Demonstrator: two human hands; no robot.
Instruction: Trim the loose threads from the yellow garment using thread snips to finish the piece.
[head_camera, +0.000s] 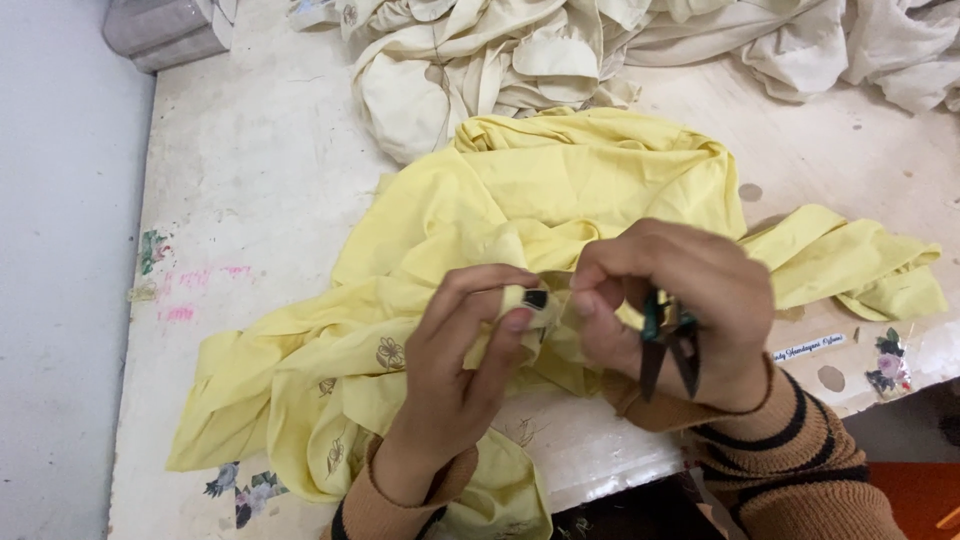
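We see both hands meeting at the centre of the frame, just below the middle, over a yellow garment (560, 200) that lies crumpled across the worn white table (260, 170). Our left hand (465, 350) comes up from the bottom centre, its fingers curled and its thumb and fingertips pinching a fold of the yellow cloth together with a small dark tag (536, 298) at the pinch. Our right hand (680, 300) sits just to the right of it, touching it, thumb and forefinger closed on the same fold from the other side. The remaining fingers of the right hand are curled around a pair of small thread snips (668, 345), teal at the top with dark blades pointing down towards the wrist; we cannot tell whether the blades are parted or closed. Both wrists wear brown knitted sleeves (800, 460) with black stripes.

The garment spreads from the lower left of the frame, where brown embroidered flowers (390, 352) show on the cloth, to the right edge, where a yellow strip trails off. Part of it hangs over the table's near edge at the bottom. A heap of cream garments (520, 60) fills the top centre and upper right. A grey container (165, 30) stands in the upper left corner. Flower stickers (888, 358) mark the table at the right.
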